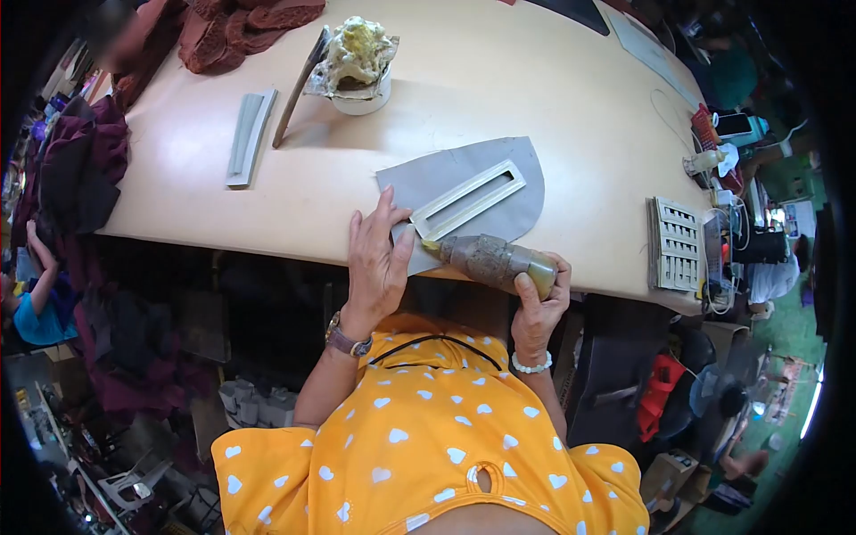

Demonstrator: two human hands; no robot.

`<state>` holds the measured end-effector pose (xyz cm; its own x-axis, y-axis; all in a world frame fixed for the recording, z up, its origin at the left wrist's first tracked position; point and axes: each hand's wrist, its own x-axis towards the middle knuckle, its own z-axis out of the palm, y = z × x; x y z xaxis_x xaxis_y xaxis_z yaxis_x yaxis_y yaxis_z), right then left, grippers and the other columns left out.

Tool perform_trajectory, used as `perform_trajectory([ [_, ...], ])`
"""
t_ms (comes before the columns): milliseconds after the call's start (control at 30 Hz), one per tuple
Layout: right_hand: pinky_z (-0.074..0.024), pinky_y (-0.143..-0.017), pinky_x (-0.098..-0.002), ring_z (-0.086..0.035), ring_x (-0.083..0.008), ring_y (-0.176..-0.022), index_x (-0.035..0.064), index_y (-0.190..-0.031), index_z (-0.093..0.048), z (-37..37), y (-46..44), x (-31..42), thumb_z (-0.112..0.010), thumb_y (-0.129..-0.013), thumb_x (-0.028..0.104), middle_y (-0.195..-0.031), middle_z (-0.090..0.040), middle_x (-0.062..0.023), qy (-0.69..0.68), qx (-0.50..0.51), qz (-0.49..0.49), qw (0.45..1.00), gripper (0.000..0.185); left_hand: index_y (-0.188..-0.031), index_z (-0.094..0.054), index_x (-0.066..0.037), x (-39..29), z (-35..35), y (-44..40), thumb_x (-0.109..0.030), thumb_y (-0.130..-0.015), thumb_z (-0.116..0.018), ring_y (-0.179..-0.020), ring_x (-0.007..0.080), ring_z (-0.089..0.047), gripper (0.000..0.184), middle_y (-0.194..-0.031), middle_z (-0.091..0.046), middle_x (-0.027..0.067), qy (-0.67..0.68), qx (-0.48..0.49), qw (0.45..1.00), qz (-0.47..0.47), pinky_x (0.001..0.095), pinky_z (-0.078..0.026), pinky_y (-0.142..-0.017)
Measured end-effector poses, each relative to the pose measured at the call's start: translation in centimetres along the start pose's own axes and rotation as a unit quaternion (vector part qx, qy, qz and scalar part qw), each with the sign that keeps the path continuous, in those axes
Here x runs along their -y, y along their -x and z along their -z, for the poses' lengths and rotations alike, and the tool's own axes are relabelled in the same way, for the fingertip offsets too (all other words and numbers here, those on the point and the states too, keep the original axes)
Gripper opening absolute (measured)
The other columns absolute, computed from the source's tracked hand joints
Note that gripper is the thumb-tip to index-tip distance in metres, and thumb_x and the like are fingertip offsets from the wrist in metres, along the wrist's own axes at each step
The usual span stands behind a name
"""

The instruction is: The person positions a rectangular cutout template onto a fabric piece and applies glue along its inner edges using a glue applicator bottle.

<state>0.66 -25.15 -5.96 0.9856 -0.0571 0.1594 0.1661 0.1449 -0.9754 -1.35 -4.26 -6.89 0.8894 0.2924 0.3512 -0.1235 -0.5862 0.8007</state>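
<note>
At the centre of the view, near the front edge of the table (308, 201), a grey fabric piece (446, 174) lies flat with a pale slotted strip (477, 209) set diagonally on it. A bottle (490, 259) is held just below the strip, lying nearly level, its narrow yellowish tip pointing left at the strip's lower-left end. The step in hand appears to be work with the bottle tip at that end of the strip; whether anything is flowing from the tip cannot be told. The next move would seem to call for a steady tip, guided along the strip's edge, with the fabric kept flat. The right hand (540, 299) grasps the bottle by its wide rear end, thumb on the near side and fingers wrapped around the far side, wrist raised at the table edge. The left hand (378, 257) is released and grips nothing visible: its fingers are extended and slightly spread, pointing to the top of the frame, with the index finger and thumb beside the strip's left end. Actual contact there cannot be confirmed. At upper centre, a white tub (361, 101) carries a crusted yellowish lump (361, 53); a stick (300, 89) leans beside it.
</note>
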Motion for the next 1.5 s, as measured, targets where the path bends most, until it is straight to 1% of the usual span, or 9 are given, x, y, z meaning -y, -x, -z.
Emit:
perform_trajectory([
  [167, -0.0477, -0.087, -0.0333, -0.056, -0.0207, -0.104, 0.0022, -0.115, -0.053, 1.9, -3.9, 0.5, -0.057, -0.086, 0.019, -0.113, -0.058, -0.0081, -0.326, -0.080, -0.169, 0.927, 0.034, -0.136, -0.033, -0.002, 0.4, -0.2, 0.0, -0.024, -0.092, -0.044, -0.103, 0.0283, -0.054, 0.051, -0.103, -0.061, 0.0102, -0.004, -0.002, 1.000, 0.007, 0.0526, -0.020, -0.103],
  [233, -0.0478, -0.083, -0.0309, -0.057, -0.0182, -0.097, 0.0026, -0.108, -0.053, 1.5, -6.9, 1.9, -0.059, -0.085, 0.020, -0.105, -0.058, -0.0079, -0.337, -0.106, -0.130, 0.926, 0.029, -0.136, -0.034, -0.002, 0.0, -0.3, -0.1, -0.020, -0.090, -0.048, -0.102, 0.0269, -0.055, 0.051, -0.101, -0.061, 0.0092, -0.010, -0.003, 1.000, 0.023, 0.0523, -0.022, -0.103],
  [433, -0.0449, -0.074, -0.0267, -0.051, -0.0122, -0.084, 0.0050, -0.092, -0.046, 4.2, -12.2, -1.5, -0.062, -0.084, 0.015, -0.087, -0.050, -0.0056, 0.228, -0.098, -0.021, 0.968, 0.021, -0.132, -0.038, -0.003, 0.0, -1.0, -0.2, -0.010, -0.082, -0.062, -0.099, 0.0253, -0.058, 0.056, -0.095, -0.065, 0.0057, -0.061, -0.037, 0.997, 0.016, 0.0482, -0.026, -0.101],
  [467, -0.0446, -0.076, -0.0285, -0.054, -0.0163, -0.085, 0.0022, -0.093, -0.050, 3.9, -12.2, -2.4, -0.063, -0.081, 0.009, -0.087, -0.054, -0.0071, 0.169, -0.090, 0.057, 0.980, 0.020, -0.132, -0.038, -0.003, 0.0, -1.0, -0.2, -0.010, -0.082, -0.063, -0.099, 0.0253, -0.058, 0.057, -0.095, -0.065, 0.0060, -0.066, -0.038, 0.997, 0.014, 0.0483, -0.026, -0.101],
  [567, -0.0445, -0.078, -0.0323, -0.055, -0.0231, -0.085, 0.0013, -0.093, -0.055, 0.7, -10.9, 2.0, -0.064, -0.075, 0.005, -0.088, -0.057, -0.0102, 0.532, -0.084, 0.301, 0.787, 0.020, -0.132, -0.039, -0.003, 0.0, -1.0, -0.3, -0.012, -0.081, -0.064, -0.098, 0.0252, -0.058, 0.058, -0.095, -0.065, 0.0066, -0.076, -0.040, 0.996, 0.011, 0.0487, -0.027, -0.101],
  [700, -0.0479, -0.074, -0.0395, -0.060, -0.0304, -0.082, 0.0016, -0.095, -0.059, -3.4, -10.0, 2.9, -0.056, -0.078, 0.008, -0.093, -0.060, -0.0128, 0.537, 0.052, 0.240, 0.807, 0.018, -0.131, -0.040, -0.003, -0.1, -1.0, -0.3, -0.012, -0.080, -0.064, -0.098, 0.0246, -0.058, 0.058, -0.093, -0.065, 0.0067, -0.073, -0.039, 0.997, 0.011, 0.0489, -0.027, -0.101],
  [900, -0.0512, -0.067, -0.0424, -0.062, -0.0352, -0.070, 0.0045, -0.095, -0.064, -6.1, -11.8, 2.1, -0.050, -0.081, 0.016, -0.076, -0.064, -0.0164, 0.708, 0.128, 0.048, 0.693, 0.023, -0.130, -0.041, -0.003, 0.0, -1.0, -0.3, -0.012, -0.079, -0.065, -0.096, 0.0235, -0.059, 0.057, -0.093, -0.065, 0.0063, -0.067, -0.045, 0.997, 0.005, 0.0487, -0.027, -0.100],
  [1400, -0.0476, -0.062, -0.0358, -0.060, -0.0283, -0.069, 0.0039, -0.094, -0.068, -5.5, -11.2, 5.4, -0.056, -0.078, 0.012, -0.076, -0.059, -0.0145, 0.606, 0.108, 0.112, 0.780, 0.022, -0.130, -0.042, -0.004, -0.2, -0.9, -0.3, -0.013, -0.080, -0.064, -0.094, 0.0240, -0.058, 0.055, -0.095, -0.065, 0.0064, -0.068, -0.042, 0.997, 0.001, 0.0475, -0.028, -0.100],
  [1500, -0.0476, -0.063, -0.0334, -0.059, -0.0268, -0.067, 0.0019, -0.089, -0.068, -4.9, -11.4, 4.3, -0.059, -0.077, 0.011, -0.078, -0.057, -0.0129, 0.557, 0.097, 0.209, 0.798, 0.017, -0.130, -0.042, -0.004, -0.2, -0.9, -0.3, -0.013, -0.080, -0.064, -0.095, 0.0241, -0.058, 0.055, -0.095, -0.065, 0.0065, -0.069, -0.042, 0.997, 0.007, 0.0472, -0.028, -0.100],
])
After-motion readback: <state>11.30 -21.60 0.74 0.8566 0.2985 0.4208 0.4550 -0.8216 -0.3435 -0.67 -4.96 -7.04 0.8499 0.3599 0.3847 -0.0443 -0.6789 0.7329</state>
